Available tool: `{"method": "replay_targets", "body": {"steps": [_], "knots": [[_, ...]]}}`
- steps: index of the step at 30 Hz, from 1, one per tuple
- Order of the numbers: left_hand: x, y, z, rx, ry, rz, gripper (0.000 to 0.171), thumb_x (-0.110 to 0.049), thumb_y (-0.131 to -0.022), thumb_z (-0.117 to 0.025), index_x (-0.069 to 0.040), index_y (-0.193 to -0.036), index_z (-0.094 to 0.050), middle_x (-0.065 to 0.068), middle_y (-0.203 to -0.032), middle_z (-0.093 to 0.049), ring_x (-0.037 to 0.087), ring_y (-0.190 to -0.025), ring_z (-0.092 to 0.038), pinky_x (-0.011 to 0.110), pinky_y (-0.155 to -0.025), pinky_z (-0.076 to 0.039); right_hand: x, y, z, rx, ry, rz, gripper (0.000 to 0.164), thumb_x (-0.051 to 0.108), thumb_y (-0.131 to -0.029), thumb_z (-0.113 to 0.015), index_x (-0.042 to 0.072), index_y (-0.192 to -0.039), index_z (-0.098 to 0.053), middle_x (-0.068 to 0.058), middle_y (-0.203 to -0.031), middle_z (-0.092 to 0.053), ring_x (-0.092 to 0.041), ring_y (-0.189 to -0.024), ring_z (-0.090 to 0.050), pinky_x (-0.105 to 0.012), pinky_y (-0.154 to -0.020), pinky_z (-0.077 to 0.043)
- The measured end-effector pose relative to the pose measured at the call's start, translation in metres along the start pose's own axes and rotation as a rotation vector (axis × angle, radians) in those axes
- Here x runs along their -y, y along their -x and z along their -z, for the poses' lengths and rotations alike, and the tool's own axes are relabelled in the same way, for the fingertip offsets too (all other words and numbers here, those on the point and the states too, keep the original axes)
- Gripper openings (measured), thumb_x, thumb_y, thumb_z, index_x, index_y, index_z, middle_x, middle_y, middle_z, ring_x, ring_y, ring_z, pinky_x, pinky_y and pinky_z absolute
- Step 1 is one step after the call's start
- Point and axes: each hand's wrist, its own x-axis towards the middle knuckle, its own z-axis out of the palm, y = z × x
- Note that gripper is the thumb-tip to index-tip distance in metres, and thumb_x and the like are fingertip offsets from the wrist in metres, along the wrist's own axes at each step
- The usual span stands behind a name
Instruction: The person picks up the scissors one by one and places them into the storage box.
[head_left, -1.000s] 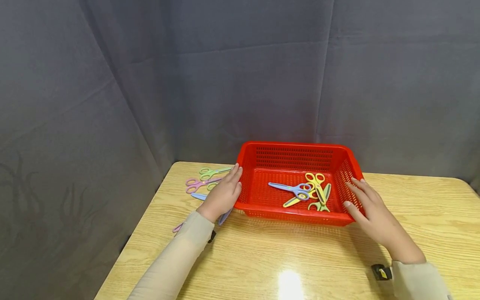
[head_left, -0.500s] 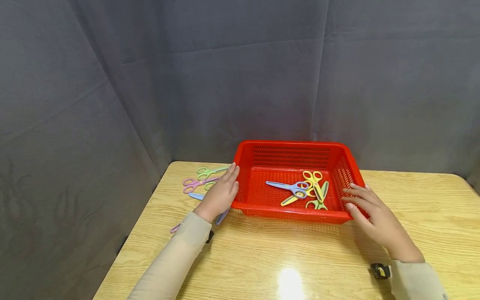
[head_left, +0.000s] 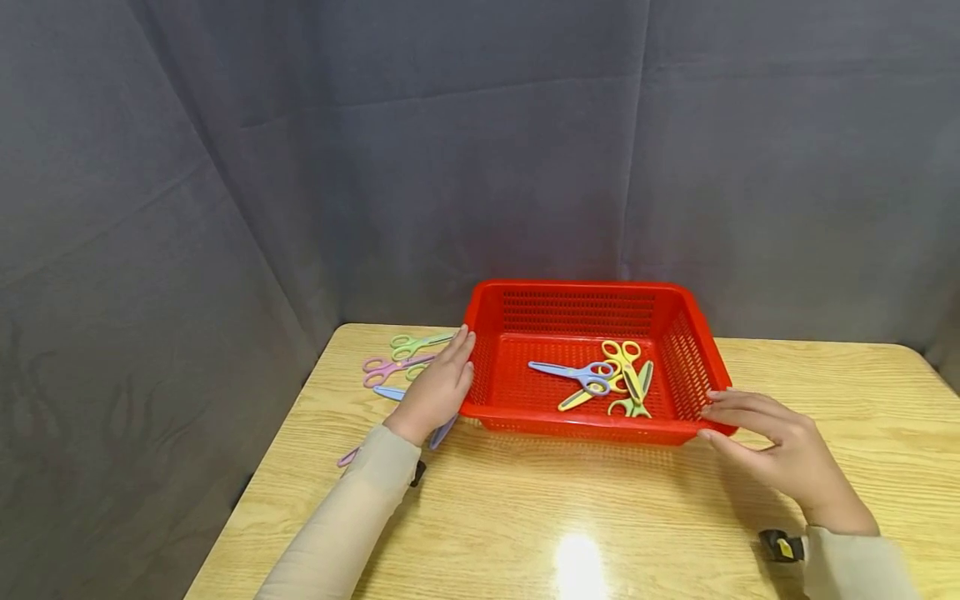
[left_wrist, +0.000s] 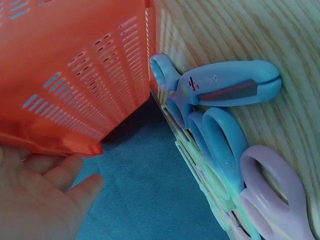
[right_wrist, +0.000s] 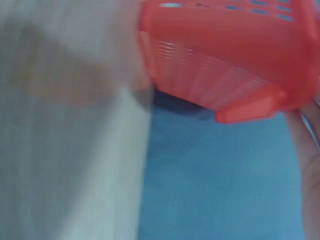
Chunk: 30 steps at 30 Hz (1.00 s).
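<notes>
On the table (head_left: 480, 517), red basket (head_left: 581, 429) has some scissors (head_left: 579, 375) in, loose ones (head_left: 387, 367) beside it prob. left to add; I've L hand (head_left: 437, 387) straight-fingered at its rim, R hand (head_left: 787, 454) at its corner, can't tell if gripping.

Scissors (head_left: 577, 374) in basket (head_left: 577, 427), other scissors (left_wrist: 220, 75) left, curtain (head_left: 480, 150) apparently close behind.

A red plastic basket (head_left: 577, 427), its walls slotted (blue, yellow and green scissors (head_left: 576, 374) lie jumbled inside), stands upright on a wooden table (head_left: 517, 508) before us.
</notes>
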Motion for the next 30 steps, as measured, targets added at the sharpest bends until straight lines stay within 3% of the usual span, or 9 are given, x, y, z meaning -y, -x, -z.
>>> {"method": "replay_targets", "body": {"steps": [3, 9, 12, 14, 17, 19, 26, 30], "knots": [[0.0, 0.0, 0.001, -0.002, 0.0, -0.004, 0.054, -0.022, -0.11, -0.038, -0.002, -0.159, -0.027, 0.01, -0.169, -0.015, 0.028, -0.152, -0.023, 0.045, -0.12, -0.026, 0.005, -0.002, 0.004, 0.008, 0.041, 0.041, 0.048, 0.052, -0.091, -0.07, 0.006, -0.093, -0.08, -0.01, -0.097, -0.076, -0.002, -0.111, -0.063, -0.011, -0.1, -0.042], [0.0, 0.0, 0.001, -0.009, 0.005, -0.005, 0.054, -0.021, -0.109, -0.039, -0.002, -0.159, -0.027, 0.01, -0.168, -0.016, 0.028, -0.152, -0.024, 0.045, -0.121, -0.025, 0.007, -0.004, 0.005, 0.023, 0.076, 0.053, 0.052, 0.055, -0.093, -0.065, 0.006, -0.095, -0.08, -0.009, -0.1, -0.076, 0.0, -0.113, -0.063, -0.01, -0.1, -0.041], [0.0, 0.001, -0.001, -0.014, 0.02, 0.0, 0.054, -0.02, -0.109, -0.039, -0.003, -0.159, -0.028, 0.009, -0.168, -0.017, 0.028, -0.152, -0.025, 0.044, -0.121, -0.025, 0.007, -0.002, 0.007, 0.041, 0.08, 0.042, 0.04, 0.046, -0.089, -0.075, 0.007, -0.098, -0.081, -0.01, -0.1, -0.076, 0.0, -0.113, -0.063, -0.01, -0.101, -0.041], [0.0, 0.001, -0.001, -0.026, 0.038, 0.006, 0.053, -0.02, -0.109, -0.039, -0.003, -0.158, -0.03, 0.007, -0.168, -0.019, 0.027, -0.152, -0.026, 0.044, -0.12, -0.026, 0.01, -0.002, 0.008, 0.068, 0.092, 0.017, 0.028, 0.029, -0.082, -0.086, 0.008, -0.099, -0.08, -0.011, -0.101, -0.076, 0.001, -0.115, -0.061, -0.01, -0.101, -0.04], [0.0, 0.001, -0.002, -0.056, 0.061, 0.013, 0.051, -0.021, -0.109, -0.039, -0.005, -0.158, -0.033, 0.006, -0.167, -0.023, 0.027, -0.15, -0.029, 0.044, -0.12, -0.027, 0.013, -0.004, 0.009, 0.096, 0.127, -0.011, 0.036, 0.004, -0.066, -0.091, 0.008, -0.1, -0.08, -0.013, -0.101, -0.076, 0.001, -0.116, -0.06, -0.009, -0.102, -0.039], [0.001, 0.002, -0.003, -0.085, 0.056, 0.016, 0.05, -0.021, -0.109, -0.039, -0.006, -0.156, -0.037, 0.006, -0.166, -0.027, 0.028, -0.149, -0.032, 0.045, -0.119, -0.03, 0.015, -0.005, 0.009, 0.113, 0.143, -0.035, 0.043, -0.004, -0.06, -0.089, 0.009, -0.1, -0.08, -0.013, -0.101, -0.075, 0.003, -0.116, -0.059, -0.009, -0.103, -0.038], [0.001, 0.007, -0.004, -0.248, -0.078, -0.041, 0.039, -0.017, -0.106, -0.047, -0.004, -0.141, -0.059, 0.013, -0.149, -0.053, 0.033, -0.136, -0.05, 0.047, -0.114, -0.039, 0.015, -0.003, 0.007, 0.105, 0.143, -0.026, 0.042, -0.003, -0.06, -0.089, 0.01, -0.099, -0.08, -0.012, -0.099, -0.075, 0.005, -0.117, -0.058, -0.009, -0.103, -0.038], [0.001, 0.009, -0.003, -0.32, -0.143, -0.079, 0.035, -0.015, -0.104, -0.049, -0.002, -0.133, -0.065, 0.014, -0.138, -0.062, 0.034, -0.127, -0.057, 0.046, -0.111, -0.042, 0.013, -0.003, 0.008, 0.096, 0.133, -0.02, 0.029, 0.015, -0.072, -0.09, 0.013, -0.1, -0.081, -0.007, -0.101, -0.076, 0.006, -0.118, -0.057, -0.008, -0.102, -0.038]]}}
